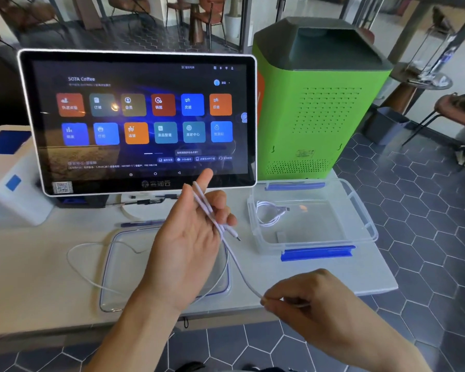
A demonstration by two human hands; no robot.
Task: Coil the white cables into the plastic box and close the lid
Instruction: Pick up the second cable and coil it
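My left hand (pixel 191 237) grips folded loops of a white cable (pixel 234 260) while my right hand (pixel 304 296) pinches its slack, near the open plastic box (pixel 317 244) holding another coiled cable (pixel 269 213), lid (pixel 110 288) at left.

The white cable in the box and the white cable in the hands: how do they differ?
The cable in the box is coiled and lies untouched; the held cable stretches between the left hand and right hand, mostly uncoiled, trailing over the lid. Both are thin and white.

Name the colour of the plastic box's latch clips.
Blue latch clips, clearest in the head view.
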